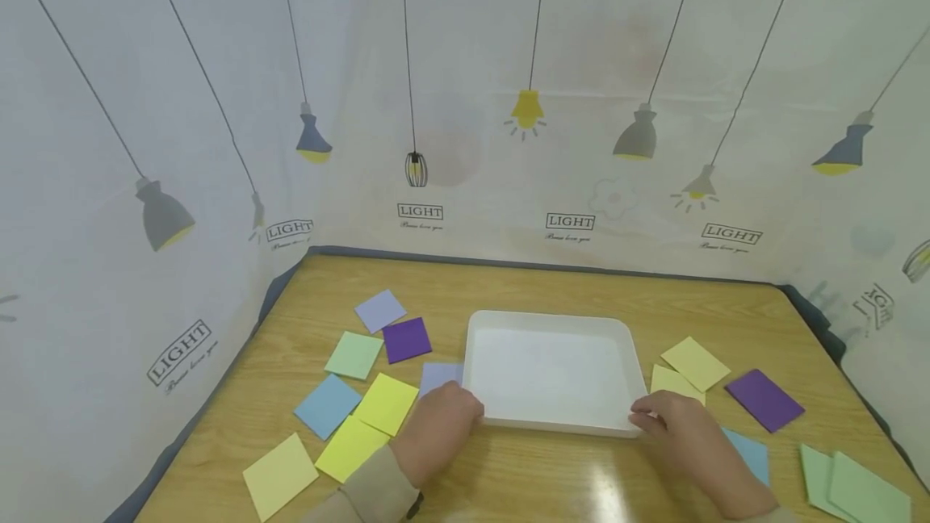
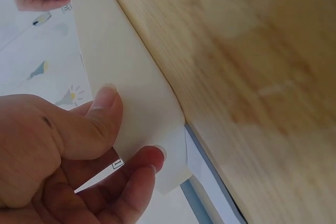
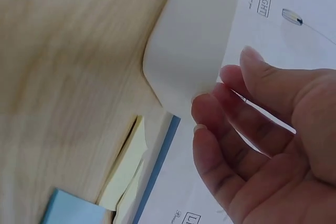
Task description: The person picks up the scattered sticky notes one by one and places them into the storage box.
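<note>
A white rectangular tray [image 1: 552,370] sits on the wooden table, its inside bare. At its near left corner my left hand [image 1: 441,430] pinches the rim; in the left wrist view the thumb [image 2: 107,103] presses on the outer wall and another fingertip touches lower near the corner. The right hand [image 1: 676,430] is at the near right corner. Its fingertips [image 3: 202,106] lie against the tray corner in the right wrist view, loosely bent, while the thumb stands off the rim.
Left of the tray lie several paper squares, among them yellow [image 1: 387,403], blue [image 1: 327,406], green [image 1: 353,355] and purple [image 1: 407,340]. Right of it are pale yellow [image 1: 695,363], purple [image 1: 765,399], blue [image 1: 750,454] and green [image 1: 869,487] ones. A lamp-printed cloth [image 1: 479,265] surrounds the table.
</note>
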The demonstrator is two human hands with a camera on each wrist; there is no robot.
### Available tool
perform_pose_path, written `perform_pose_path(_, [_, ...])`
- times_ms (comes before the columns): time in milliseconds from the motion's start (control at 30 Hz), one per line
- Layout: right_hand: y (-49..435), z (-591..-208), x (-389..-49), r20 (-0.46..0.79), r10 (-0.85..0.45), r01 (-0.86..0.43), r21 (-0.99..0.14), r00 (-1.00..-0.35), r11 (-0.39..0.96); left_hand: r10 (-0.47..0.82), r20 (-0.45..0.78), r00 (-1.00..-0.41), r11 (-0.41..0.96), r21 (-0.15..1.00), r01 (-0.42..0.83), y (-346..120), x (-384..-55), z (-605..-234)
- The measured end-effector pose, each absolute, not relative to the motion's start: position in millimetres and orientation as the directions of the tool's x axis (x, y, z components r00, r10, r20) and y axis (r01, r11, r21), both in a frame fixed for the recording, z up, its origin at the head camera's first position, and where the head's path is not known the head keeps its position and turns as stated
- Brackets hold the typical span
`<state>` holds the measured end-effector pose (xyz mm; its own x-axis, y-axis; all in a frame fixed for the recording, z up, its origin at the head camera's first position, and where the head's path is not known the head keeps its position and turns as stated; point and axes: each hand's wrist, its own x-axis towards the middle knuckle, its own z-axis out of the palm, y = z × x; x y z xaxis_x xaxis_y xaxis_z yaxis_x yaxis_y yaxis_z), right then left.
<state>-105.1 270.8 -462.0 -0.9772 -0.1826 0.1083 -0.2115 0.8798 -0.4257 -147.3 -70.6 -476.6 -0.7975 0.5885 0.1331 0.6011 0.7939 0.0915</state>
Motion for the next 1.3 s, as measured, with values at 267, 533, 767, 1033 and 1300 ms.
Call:
perform_pose_path(267, [296.9,-459.9,-126.7,0.077,-0.095,-0.119,-0.443,-0.993,0.889,0.592,0.135,-0.794,0.791,0.091,0.605,-69.6,-149.1,-476.1])
perform_pose_path(533, [321.1,-467.6,-148.4,-0.005,-0.102,-0.092,-0.398,-0.995,0.913,0.598,0.138,-0.790,0.789,0.070,0.610,-69.7,-148.2,-477.9])
perform_pose_path(767, [330.8,-477.2,-164.1,-0.009,-0.094,-0.083,-0.401,-0.995,0.912,0.593,0.132,-0.794,0.795,0.059,0.603,-69.5,-146.6,-470.9])
perform_pose_path(1033, [336.1,-482.1,-173.1,-0.032,-0.107,-0.084,-0.415,-0.994,0.906,0.592,0.126,-0.796,0.799,0.041,0.600,-68.8,-145.5,-469.5])
perform_pose_path(1300, [340.4,-491.5,-186.9,-0.076,-0.106,-0.066,-0.415,-0.991,0.907,0.591,0.102,-0.800,0.802,0.033,0.597,-68.3,-147.8,-472.7])
